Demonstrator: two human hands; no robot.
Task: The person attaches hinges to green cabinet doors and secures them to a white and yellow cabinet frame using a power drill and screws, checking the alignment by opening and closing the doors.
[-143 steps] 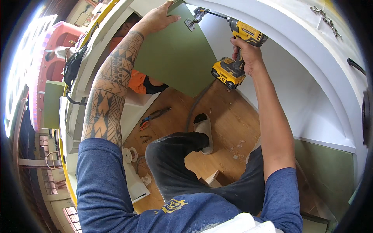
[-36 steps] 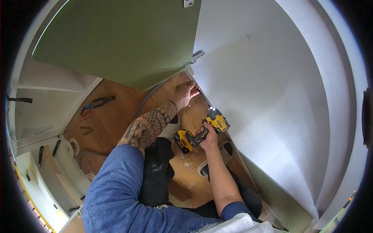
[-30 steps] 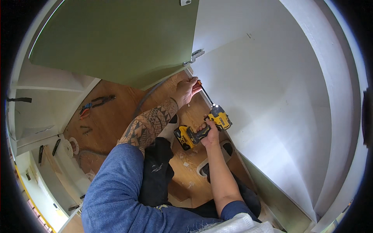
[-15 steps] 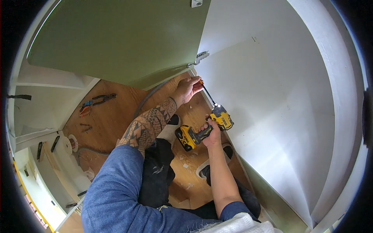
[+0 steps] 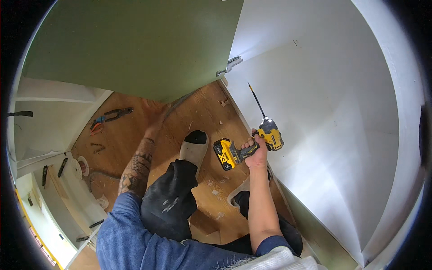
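My right hand (image 5: 255, 154) grips the handle of a yellow and black cordless impact driver (image 5: 270, 135). Its work light is lit, and a long thin driver bit (image 5: 257, 100) points up and away, its tip apart from the silver hinge (image 5: 229, 66) on the green door (image 5: 135, 45). My left hand (image 5: 155, 112), smeared by motion, is low at the door's bottom edge, beside a grey cable (image 5: 177, 105). Its fingers are partly hidden by the door, so whether it holds anything does not show.
Pliers (image 5: 118, 114) with dark handles and a blue-and-orange tool (image 5: 97, 124) lie on the wooden floor (image 5: 216, 117), with scraps around. A white spool (image 5: 83, 166) stands at left by cabinet parts. The white panel (image 5: 333, 112) rises on the right; my feet are between.
My left hand has let go of the bit's tip and moved left and down to the door's lower edge. The driver has shifted slightly right and down in my right hand.
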